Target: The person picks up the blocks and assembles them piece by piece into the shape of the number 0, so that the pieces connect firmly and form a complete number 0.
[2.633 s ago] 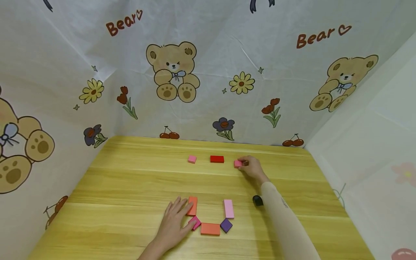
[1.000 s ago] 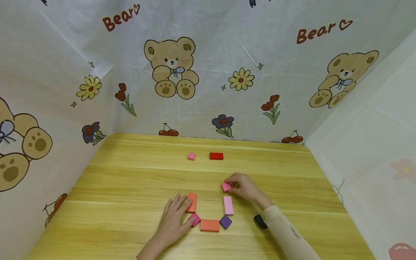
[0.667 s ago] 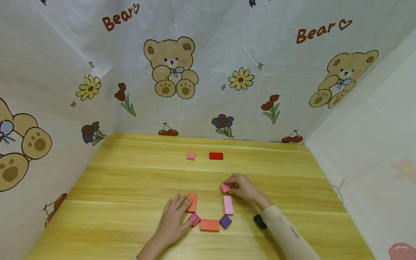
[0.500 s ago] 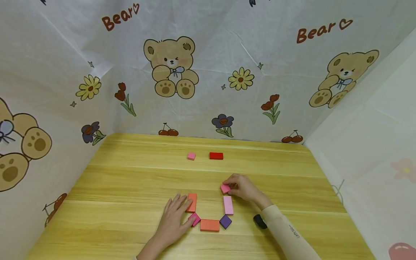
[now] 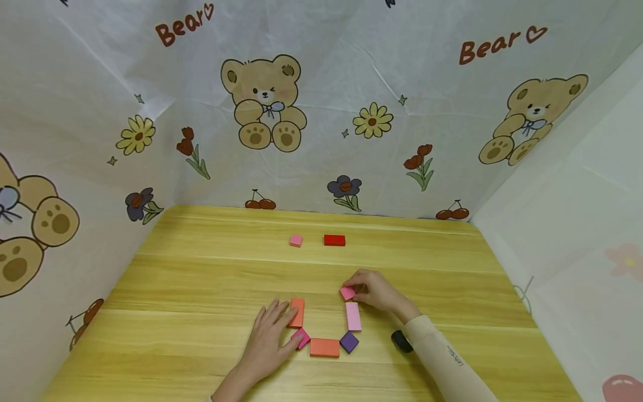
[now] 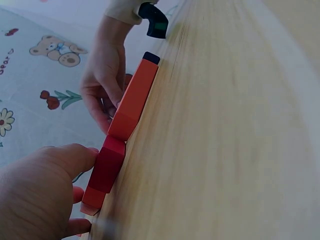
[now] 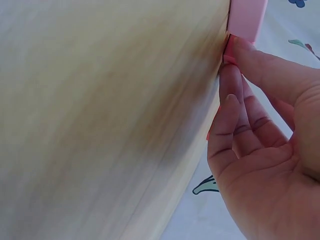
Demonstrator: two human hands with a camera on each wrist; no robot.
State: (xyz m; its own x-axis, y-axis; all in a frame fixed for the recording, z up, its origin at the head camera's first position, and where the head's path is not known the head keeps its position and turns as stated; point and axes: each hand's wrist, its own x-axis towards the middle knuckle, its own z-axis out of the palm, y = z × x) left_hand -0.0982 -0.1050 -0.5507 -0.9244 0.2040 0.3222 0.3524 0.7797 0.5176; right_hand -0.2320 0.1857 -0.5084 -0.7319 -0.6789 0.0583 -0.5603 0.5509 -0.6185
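Observation:
My right hand (image 5: 375,289) pinches a small pink block (image 5: 346,293) between thumb and fingers, at the far end of a light pink oblong block (image 5: 353,317). In the right wrist view the held block (image 7: 229,50) sits right at that oblong's end. My left hand (image 5: 268,339) lies with fingers spread, its fingertips on an upright-lying orange block (image 5: 298,312) and its thumb on a magenta block (image 5: 301,338). Between the magenta block and a purple block (image 5: 349,342), turned cornerwise, lies another orange block (image 5: 324,348). Together the blocks form a U shape.
Farther back on the wooden table (image 5: 216,279) lie a small pink block (image 5: 296,240) and a red oblong block (image 5: 334,240). A black curved object (image 5: 402,341) is by the right sleeve. Bear-printed cloth (image 5: 321,167) stands along the table's back edge.
My right hand has brought the pink block from the back right toward the light pink oblong, then edged it slightly closer and turned it. My left hand has stayed in place.

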